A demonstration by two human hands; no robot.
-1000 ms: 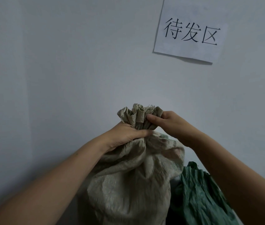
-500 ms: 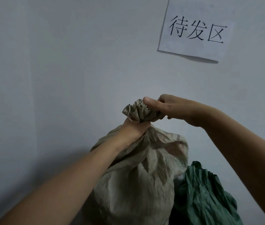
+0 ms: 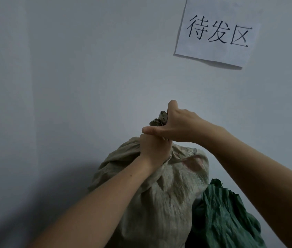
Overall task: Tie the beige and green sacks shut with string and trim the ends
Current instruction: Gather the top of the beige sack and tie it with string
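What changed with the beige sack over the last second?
The right hand shifted from pinching the ruffled mouth of the beige sack to gripping round it, just above the left hand; the mouth is bunched tighter. The left hand kept its grip; the green sack stayed put.

Beige sack (image 3: 161, 203), green sack (image 3: 222, 217), white sign (image 3: 216, 31).

The right hand (image 3: 181, 126) sits on top of the left hand (image 3: 153, 147), touching it. Both wrap round the neck of the held sack (image 3: 159, 203), whose body is below them. The second sack (image 3: 222, 215) is lower, right of the hands, just beside the first. Behind the hands is the wall (image 3: 70, 68), with a paper sign (image 3: 216, 31) up and right.
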